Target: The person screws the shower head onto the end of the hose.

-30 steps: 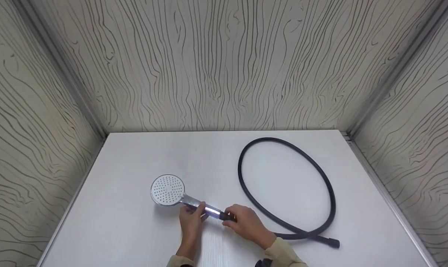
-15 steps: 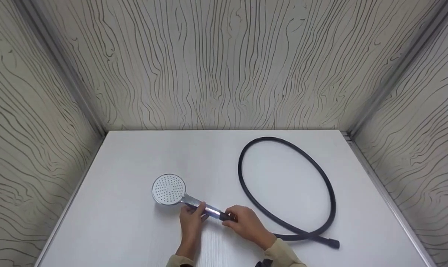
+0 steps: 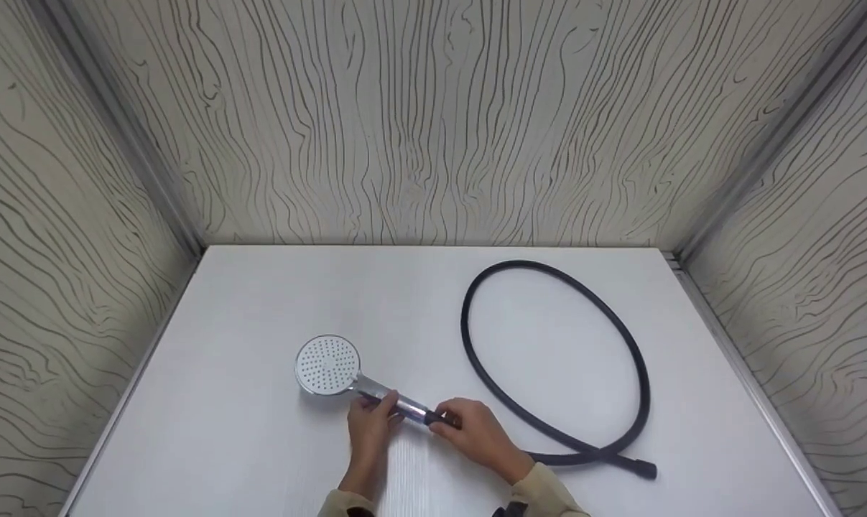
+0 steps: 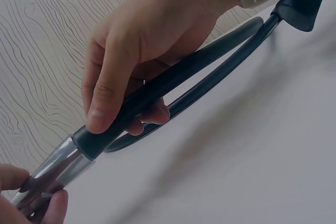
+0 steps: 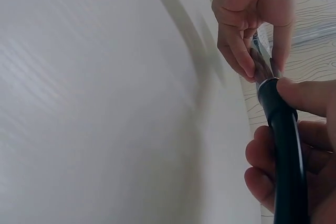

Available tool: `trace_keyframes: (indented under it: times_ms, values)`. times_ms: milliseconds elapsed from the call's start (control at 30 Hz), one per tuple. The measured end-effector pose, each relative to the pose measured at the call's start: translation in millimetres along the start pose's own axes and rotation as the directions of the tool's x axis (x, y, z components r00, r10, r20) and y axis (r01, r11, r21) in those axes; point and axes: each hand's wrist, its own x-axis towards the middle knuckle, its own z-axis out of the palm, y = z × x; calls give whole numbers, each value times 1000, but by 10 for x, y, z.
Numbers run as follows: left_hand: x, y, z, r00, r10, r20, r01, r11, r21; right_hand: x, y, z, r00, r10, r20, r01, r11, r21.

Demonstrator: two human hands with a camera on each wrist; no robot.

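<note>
A chrome shower head (image 3: 327, 365) with a round, dotted spray face points up toward the head camera. My left hand (image 3: 370, 431) grips its shiny handle (image 3: 411, 410) between thumb and fingers. At the handle's lower end sits the black end fitting of a hose (image 5: 278, 108), meeting the chrome rim. My right hand (image 3: 480, 434) pinches that fitting, the thumb on top and the fingers curled beneath, as the left wrist view shows. Under the right hand and wrist, part of the hose is hidden in the head view.
The rest of the black hose (image 3: 645, 373) lies in a big loop on the right of the white table (image 3: 246, 301). Its free end (image 3: 644, 469) points to the lower right. Wood-patterned panels (image 3: 433, 129) enclose the table at the back and sides.
The right hand's fingers have shifted slightly around the hose fitting. The left hand and shower head hold nearly the same place, while the head view has tilted a little.
</note>
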Motion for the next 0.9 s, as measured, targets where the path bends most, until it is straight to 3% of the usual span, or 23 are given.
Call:
trace_keyframes:
  times_ms: [567, 900]
  values:
    - [10, -31, -16, 1000, 7, -16, -7, 1000, -3, 10, 3, 16, 1000, 15, 20, -15, 1000, -1]
    - [-2, 39, 1, 1000, -2, -26, 1, 1000, -8, 20, -43, -10, 1000, -19, 22, 20, 999, -40]
